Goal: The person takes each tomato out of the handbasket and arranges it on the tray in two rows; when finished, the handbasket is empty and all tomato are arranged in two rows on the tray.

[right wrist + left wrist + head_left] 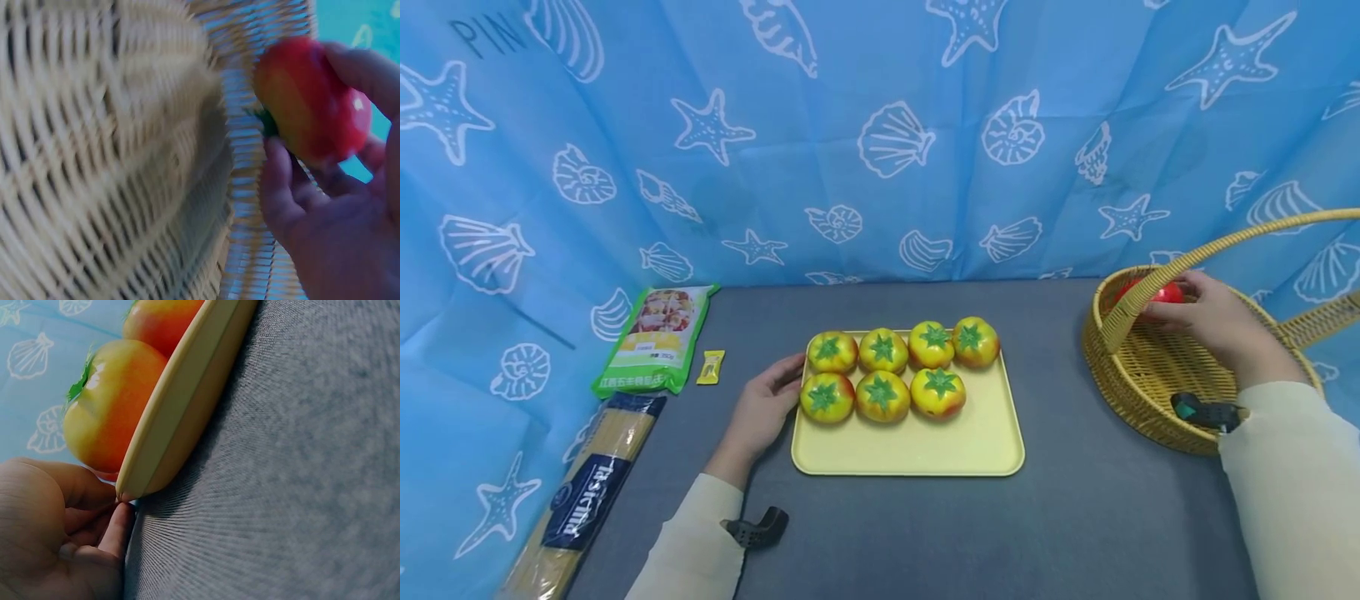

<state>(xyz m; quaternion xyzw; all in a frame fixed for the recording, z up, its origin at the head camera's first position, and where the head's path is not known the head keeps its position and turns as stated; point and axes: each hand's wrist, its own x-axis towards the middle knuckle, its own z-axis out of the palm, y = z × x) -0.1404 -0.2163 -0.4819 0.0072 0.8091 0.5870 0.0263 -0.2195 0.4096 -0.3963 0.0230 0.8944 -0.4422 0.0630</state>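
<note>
My right hand point(1221, 321) is over the far side of a wicker basket point(1101, 358), gripping a red tomato point(1170, 293). In the right wrist view the tomato point(312, 100) shows a yellowish patch and a green leafy top turned toward the wicker, with thumb and fingers around it. The basket's handle partly covers it in the head view. My left hand point(767, 408) is at the left edge of a pale yellow tray point(910, 450), pinching the rim in the left wrist view. Several yellow-red tomatoes point(882, 397) stand on the tray in two rows, leafy tops up.
Left of the tray lie a small yellow packet point(711, 367), a green food bag point(658, 337) and a long pack of spaghetti point(583, 500). The basket's tall arched handle point(1240, 242) rises at the right. A blue seashell curtain point(820, 167) hangs behind the grey table point(880, 533).
</note>
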